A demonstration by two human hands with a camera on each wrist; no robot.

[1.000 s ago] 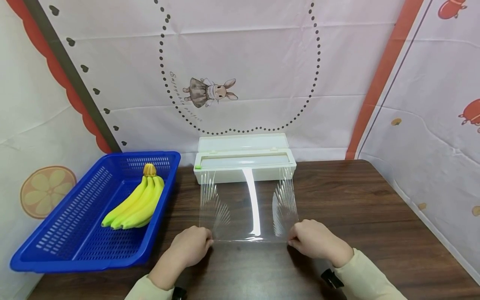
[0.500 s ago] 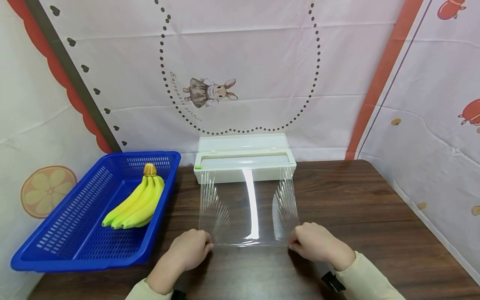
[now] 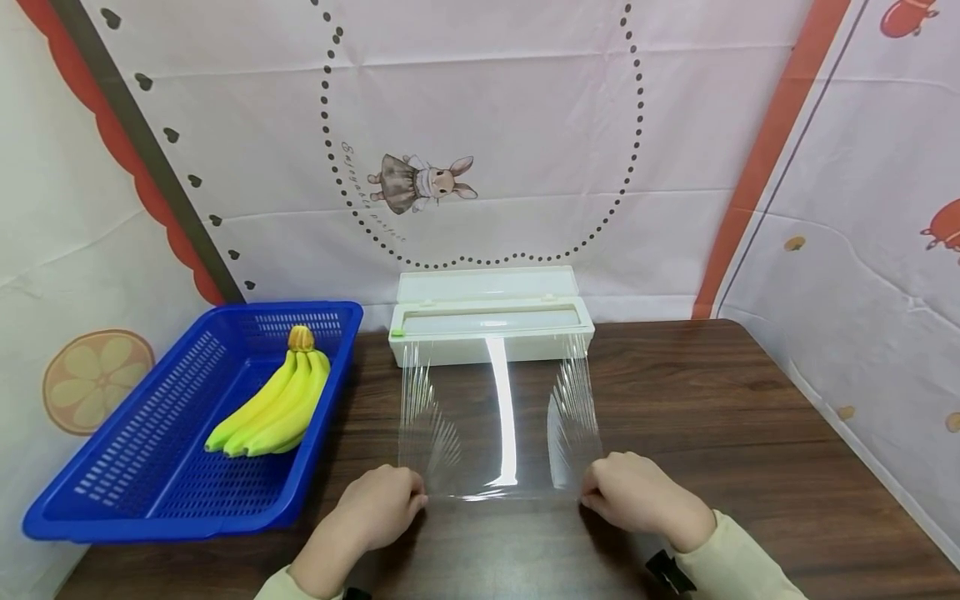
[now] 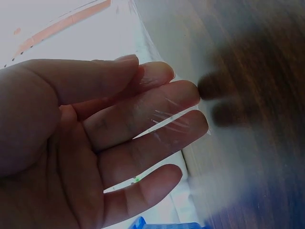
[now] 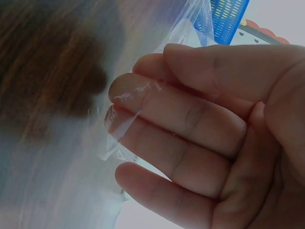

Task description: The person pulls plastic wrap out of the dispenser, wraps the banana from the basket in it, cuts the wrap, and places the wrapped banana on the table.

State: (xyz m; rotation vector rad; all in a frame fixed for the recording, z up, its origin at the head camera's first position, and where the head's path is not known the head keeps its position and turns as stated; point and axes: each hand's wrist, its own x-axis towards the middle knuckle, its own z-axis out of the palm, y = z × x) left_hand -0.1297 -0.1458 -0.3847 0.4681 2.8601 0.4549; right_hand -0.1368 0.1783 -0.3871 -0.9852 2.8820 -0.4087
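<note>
A sheet of clear plastic wrap [image 3: 480, 425] stretches forward from a white cling film dispenser [image 3: 491, 346], whose lid stands raised at the back. My left hand [image 3: 382, 504] pinches the sheet's near left corner between thumb and index finger. At the near right corner my right hand [image 3: 637, 496] pinches it the same way. In the left wrist view, film creases lie across the middle fingers [image 4: 162, 102]. A loose corner of film [image 5: 121, 129] hangs over the fingertips in the right wrist view.
A blue plastic basket [image 3: 300, 492] stands on the left, holding a bunch of bananas [image 3: 281, 404]. Under everything is a dark wooden table [image 3: 675, 375]. Behind it hangs a printed cloth [image 3: 525, 142] with a rabbit drawing.
Both hands have drawn slightly nearer to the body, and the sheet of wrap between them and the dispenser has grown a little longer. Dispenser and basket stay in place.
</note>
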